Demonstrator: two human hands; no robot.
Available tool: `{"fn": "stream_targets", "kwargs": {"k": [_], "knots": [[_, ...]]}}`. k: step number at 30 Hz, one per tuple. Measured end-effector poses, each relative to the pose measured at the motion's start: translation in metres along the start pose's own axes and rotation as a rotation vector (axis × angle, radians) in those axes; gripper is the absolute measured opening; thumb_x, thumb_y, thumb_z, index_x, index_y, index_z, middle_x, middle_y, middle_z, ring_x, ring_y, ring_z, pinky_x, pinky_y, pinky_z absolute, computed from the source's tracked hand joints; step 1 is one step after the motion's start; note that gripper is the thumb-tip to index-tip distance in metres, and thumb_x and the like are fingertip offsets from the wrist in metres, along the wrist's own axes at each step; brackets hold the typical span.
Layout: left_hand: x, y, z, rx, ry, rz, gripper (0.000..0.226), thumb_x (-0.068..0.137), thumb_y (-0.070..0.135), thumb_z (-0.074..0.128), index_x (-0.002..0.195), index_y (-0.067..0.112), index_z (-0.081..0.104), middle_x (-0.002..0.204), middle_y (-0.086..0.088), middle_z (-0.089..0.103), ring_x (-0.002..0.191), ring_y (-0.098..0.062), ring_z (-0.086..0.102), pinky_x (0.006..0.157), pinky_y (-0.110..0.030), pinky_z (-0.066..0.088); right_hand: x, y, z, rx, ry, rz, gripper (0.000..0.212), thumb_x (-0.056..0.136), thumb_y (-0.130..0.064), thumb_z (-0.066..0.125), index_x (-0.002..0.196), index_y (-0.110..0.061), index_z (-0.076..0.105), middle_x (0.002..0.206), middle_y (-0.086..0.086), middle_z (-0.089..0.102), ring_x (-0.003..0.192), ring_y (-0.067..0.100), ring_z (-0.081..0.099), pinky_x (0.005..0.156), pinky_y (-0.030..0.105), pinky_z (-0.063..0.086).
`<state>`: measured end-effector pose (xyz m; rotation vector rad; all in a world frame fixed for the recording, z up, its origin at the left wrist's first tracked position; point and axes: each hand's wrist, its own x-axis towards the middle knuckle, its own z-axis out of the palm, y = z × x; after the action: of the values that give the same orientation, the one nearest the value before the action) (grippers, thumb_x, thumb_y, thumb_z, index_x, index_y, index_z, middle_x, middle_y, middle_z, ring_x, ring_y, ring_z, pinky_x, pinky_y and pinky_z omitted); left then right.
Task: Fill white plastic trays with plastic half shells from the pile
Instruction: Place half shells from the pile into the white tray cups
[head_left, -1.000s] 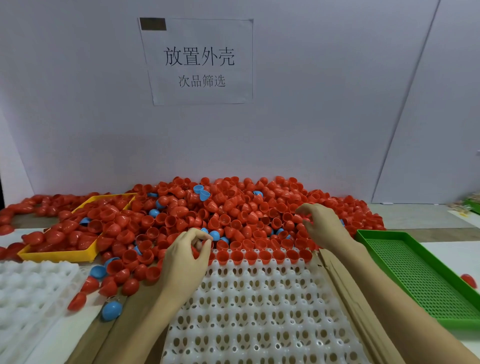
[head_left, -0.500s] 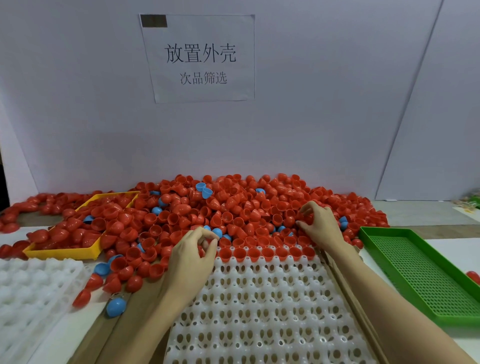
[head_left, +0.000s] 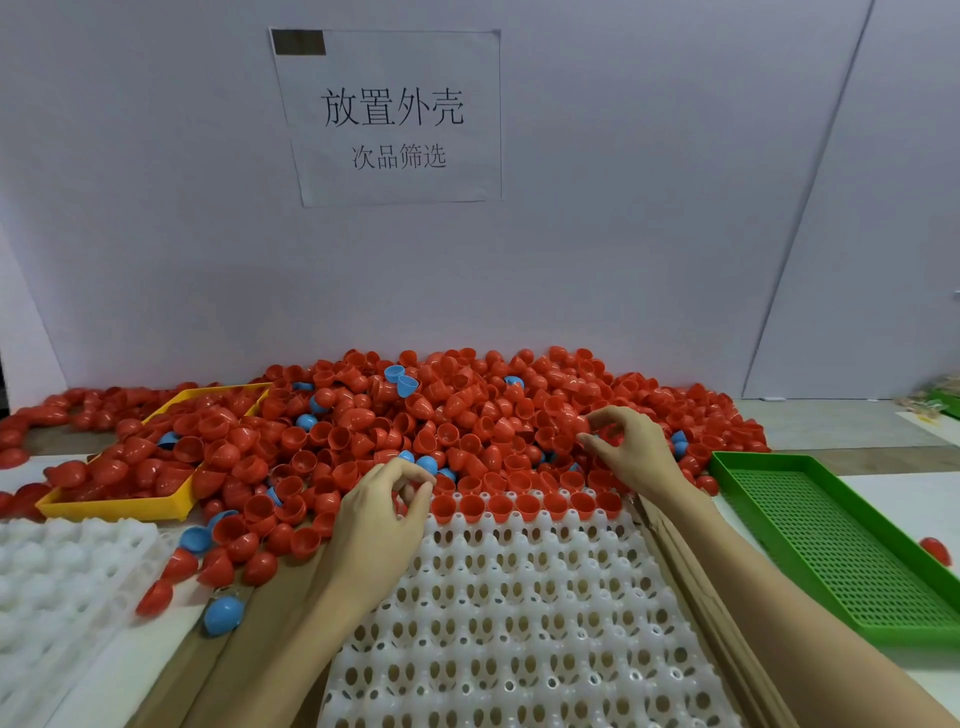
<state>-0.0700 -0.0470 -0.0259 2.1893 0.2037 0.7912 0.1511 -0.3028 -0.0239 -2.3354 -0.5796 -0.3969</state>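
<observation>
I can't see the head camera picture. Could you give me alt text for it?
Two hands, left and right, reach into a pile of red and a few blue half shells; the far row of a white tray holds red shells. A yellow tray sits left, a green tray right.

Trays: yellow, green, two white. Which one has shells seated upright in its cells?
The white tray between the forearms: its far row holds red shells, open side up. The left white tray's cells look bare.

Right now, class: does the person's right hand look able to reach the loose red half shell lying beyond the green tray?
Probably yes. The right hand is over the pile, and nothing stands between it and the red half shell; it would only have to pass over the low, empty green tray.
</observation>
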Motion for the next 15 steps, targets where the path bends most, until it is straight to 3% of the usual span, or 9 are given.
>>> {"fn": "stream_targets", "kwargs": {"k": [4,7,10,13,15], "knots": [[-0.001,0.002,0.000,-0.047,-0.023,0.036,0.015,0.096,0.012,0.069,0.090,0.026,0.069,0.077,0.008,0.063,0.074,-0.010,0.059,0.066,-0.014,0.048,-0.013,-0.021,-0.013,0.161,0.043,-0.025,0.029,0.092,-0.022,0.080,0.120,-0.021,0.072,0.103,-0.014,0.070,0.095,-0.003,0.065,0.083,0.013,0.052],[-0.004,0.010,0.000,-0.116,-0.077,0.071,0.016,0.096,0.017,0.071,0.099,0.032,0.069,0.085,0.012,0.067,0.082,-0.010,0.065,0.070,-0.019,0.053,-0.031,-0.043,-0.017,0.255,0.033,-0.068,0.032,0.090,-0.022,0.081,0.118,-0.033,0.069,0.103,-0.018,0.072,0.096,-0.005,0.068,0.085,0.016,0.055],[-0.006,0.018,-0.001,-0.198,-0.168,0.127,0.024,0.096,0.023,0.071,0.113,0.039,0.068,0.110,0.019,0.065,0.102,-0.006,0.066,0.080,-0.019,0.056,-0.053,-0.059,-0.011,0.322,-0.018,-0.133,0.036,0.090,-0.019,0.081,0.118,-0.039,0.070,0.102,-0.022,0.073,0.100,-0.004,0.068,0.084,0.021,0.058],[-0.008,0.025,-0.002,-0.282,-0.301,0.192,0.038,0.097,0.030,0.071,0.132,0.041,0.061,0.142,0.024,0.048,0.123,-0.005,0.059,0.090,-0.022,0.056,-0.069,-0.069,-0.005,0.350,-0.071,-0.177,0.039,0.090,-0.017,0.079,0.120,-0.040,0.071,0.106,-0.028,0.072,0.103,-0.001,0.070,0.082,0.025,0.059],[-0.009,0.027,-0.001,-0.326,-0.351,0.216,0.044,0.096,0.029,0.073,0.136,0.040,0.058,0.149,0.022,0.046,0.128,-0.006,0.058,0.091,-0.025,0.057,-0.074,-0.072,-0.002,0.342,-0.106,-0.201,0.039,0.089,-0.017,0.079,0.119,-0.040,0.072,0.105,-0.027,0.073,0.103,-0.001,0.071,0.082,0.028,0.060]]}}
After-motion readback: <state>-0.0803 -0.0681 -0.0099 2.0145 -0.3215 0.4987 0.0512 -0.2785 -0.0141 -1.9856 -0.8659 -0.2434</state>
